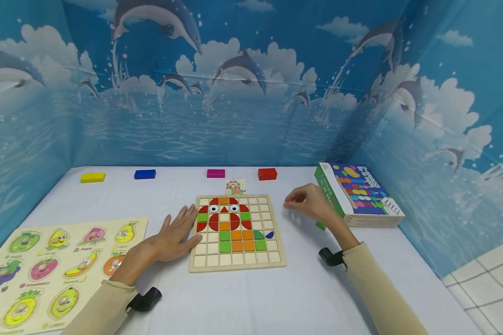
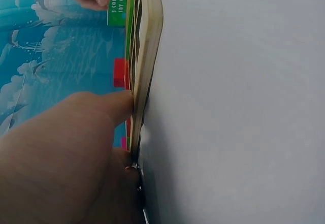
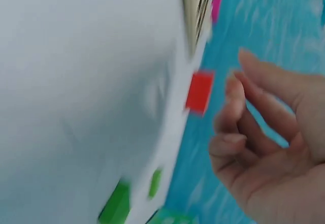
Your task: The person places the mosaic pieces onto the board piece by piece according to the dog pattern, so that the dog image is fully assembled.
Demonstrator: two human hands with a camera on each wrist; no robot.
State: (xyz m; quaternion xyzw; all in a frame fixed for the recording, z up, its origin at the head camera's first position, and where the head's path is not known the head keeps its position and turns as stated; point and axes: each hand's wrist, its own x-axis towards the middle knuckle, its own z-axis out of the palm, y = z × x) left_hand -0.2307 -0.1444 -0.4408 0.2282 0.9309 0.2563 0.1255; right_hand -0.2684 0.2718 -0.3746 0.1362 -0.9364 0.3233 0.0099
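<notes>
A wooden grid board lies on the white table, with red, green, orange and eye-patterned tiles forming a figure. Toward its right side are a green rounded tile and a tilted blue tile. My left hand rests along the board's left edge, fingers extended and thumb touching the rim. To the right of the board, my right hand hovers with loosely curled fingers. In the right wrist view its thumb and index fingertips are close together, with no piece visible between them. A green piece lies beneath the right forearm.
A small pattern card lies behind the board. Yellow, blue, magenta and red blocks line the table's back. At right stands a game box; at left, a fruit puzzle board.
</notes>
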